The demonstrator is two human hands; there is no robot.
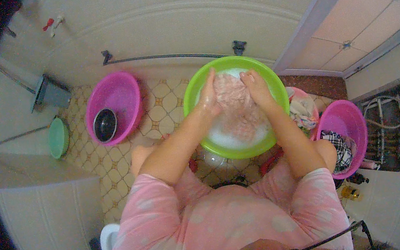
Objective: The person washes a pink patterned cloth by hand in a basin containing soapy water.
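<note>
A wet, pale pink cloth (231, 89) is stretched between my two hands above a lime-green plastic basin (190, 88). My left hand (210, 97) grips its left edge, and my right hand (255, 85) grips the upper right edge. The lower part of the cloth hangs toward white, sudsy water (226, 140) in the basin. Whether its lower end lies under the suds is hard to tell. Both forearms reach over the near rim of the basin.
To the left, a pink basin (126, 104) holds a dark bowl (105, 125); a green basin (58, 138) leans by the wall. At right are a laundry pile (303, 108) and another pink basin (349, 121) with plaid cloth (338, 149). A pipe (169, 56) runs along the far wall.
</note>
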